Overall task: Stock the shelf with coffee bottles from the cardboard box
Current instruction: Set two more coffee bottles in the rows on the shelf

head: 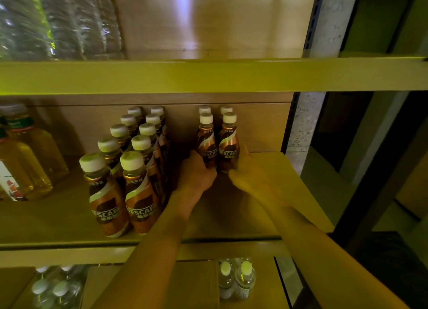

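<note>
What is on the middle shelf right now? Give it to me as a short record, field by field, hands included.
shelf: middle shelf, wooden, partly filled
left block: coffee bottles in two rows running front to back, white caps
right group: four coffee bottles at the back wall, two in front of two
left hand: gripping the front left bottle of the right group
right hand: on the front right bottle, blurred
far left: bottles of yellow liquid
shelf below: small clear bottles

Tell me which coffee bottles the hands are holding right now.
The front two of the small right-hand group: left hand and right hand cup their bases. The two long rows further left stand untouched.
</note>
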Action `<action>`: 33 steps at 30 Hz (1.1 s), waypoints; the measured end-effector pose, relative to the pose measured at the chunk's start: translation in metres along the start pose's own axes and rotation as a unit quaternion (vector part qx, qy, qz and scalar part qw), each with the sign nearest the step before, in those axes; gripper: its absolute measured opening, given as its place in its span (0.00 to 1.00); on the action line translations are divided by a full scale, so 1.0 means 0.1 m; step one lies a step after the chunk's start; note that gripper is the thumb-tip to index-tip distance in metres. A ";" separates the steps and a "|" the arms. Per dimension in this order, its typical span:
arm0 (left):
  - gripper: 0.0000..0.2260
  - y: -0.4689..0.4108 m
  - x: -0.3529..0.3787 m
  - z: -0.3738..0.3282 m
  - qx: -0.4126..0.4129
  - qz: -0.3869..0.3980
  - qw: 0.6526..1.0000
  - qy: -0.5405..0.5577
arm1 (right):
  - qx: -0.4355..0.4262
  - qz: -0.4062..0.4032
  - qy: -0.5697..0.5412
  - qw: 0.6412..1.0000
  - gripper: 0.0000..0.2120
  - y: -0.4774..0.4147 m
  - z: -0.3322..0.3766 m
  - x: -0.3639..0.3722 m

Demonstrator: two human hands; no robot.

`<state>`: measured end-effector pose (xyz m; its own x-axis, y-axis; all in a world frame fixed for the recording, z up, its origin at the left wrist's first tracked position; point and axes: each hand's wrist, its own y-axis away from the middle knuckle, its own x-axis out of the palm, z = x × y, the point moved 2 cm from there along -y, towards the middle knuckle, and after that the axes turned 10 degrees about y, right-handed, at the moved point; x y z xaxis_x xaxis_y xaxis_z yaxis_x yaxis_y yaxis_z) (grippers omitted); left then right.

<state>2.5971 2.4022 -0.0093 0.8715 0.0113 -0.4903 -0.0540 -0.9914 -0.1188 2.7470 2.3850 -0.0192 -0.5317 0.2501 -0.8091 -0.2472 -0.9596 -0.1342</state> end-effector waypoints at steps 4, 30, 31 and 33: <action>0.20 0.34 -0.04 -0.01 0.057 0.002 0.994 -0.091 | -0.066 -0.043 0.179 0.981 0.20 0.42 0.00 -0.16; 0.20 2.62 -0.98 1.10 0.167 -0.010 0.974 -0.155 | -0.167 0.024 0.186 0.968 0.24 2.90 0.37 0.48; 0.20 2.66 -0.98 1.26 0.155 0.010 0.977 -0.149 | -0.165 0.046 0.191 0.967 0.24 2.96 0.35 0.60; 0.20 2.73 -0.97 1.60 0.120 0.060 0.980 -0.148 | -0.160 0.091 0.197 0.963 0.23 3.06 0.27 0.85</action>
<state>2.4199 2.1509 -0.1328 0.6745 -0.0313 -0.7376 -0.2911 -0.9295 -0.2267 2.6043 2.1164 -0.1133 -0.1780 0.0658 -0.9818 0.1175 -0.9892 -0.0876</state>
